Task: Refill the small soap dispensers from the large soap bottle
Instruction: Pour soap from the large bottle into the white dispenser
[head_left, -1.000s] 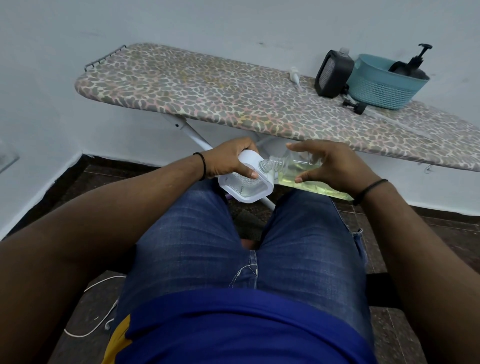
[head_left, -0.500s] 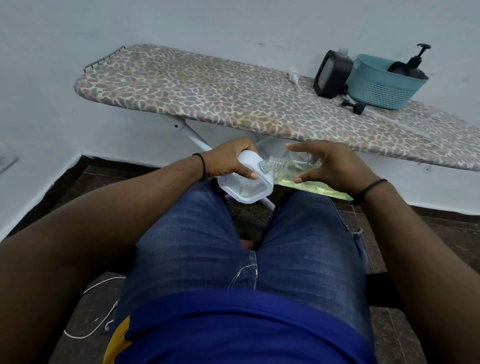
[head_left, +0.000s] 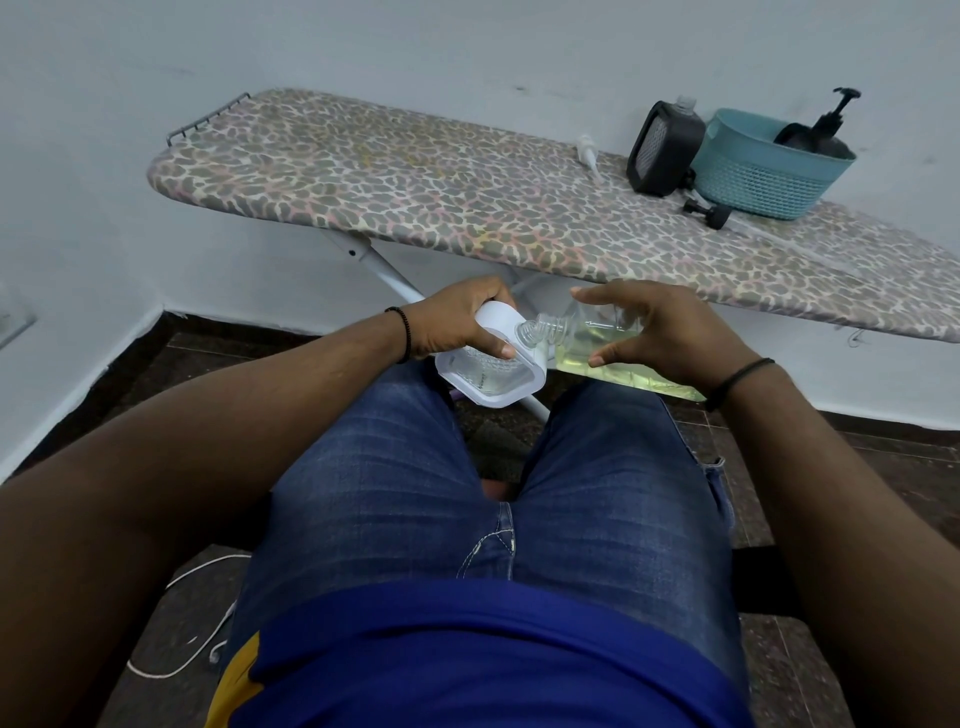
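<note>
Two hands meet above our denim-clad knees, both forearms reaching forward and each wrist ringed by a thin dark band. Our left hand (head_left: 457, 325) curls round a small white dispenser (head_left: 493, 371), a rounded-square shell with a clear ribbed window, the thumb lying across its face. Our right hand (head_left: 670, 332) arches over the large soap bottle (head_left: 597, 345), fingers bent and fanned, gripping its clear plastic body from above. That bottle lies nearly on its side, pale yellow liquid pooled along its lower wall, its threaded uncapped neck touching the dispenser's upper edge. Behind them stands an ironing board (head_left: 415, 192) in a leopard-print cloth cover on white metal legs. Toward its far right end sits a black dispenser (head_left: 662, 150) with a grid face, just beside a teal woven-look plastic basket (head_left: 758, 182) holding a black pump bottle (head_left: 826, 132). A small black pump head (head_left: 709, 212) lies in front of them.
</note>
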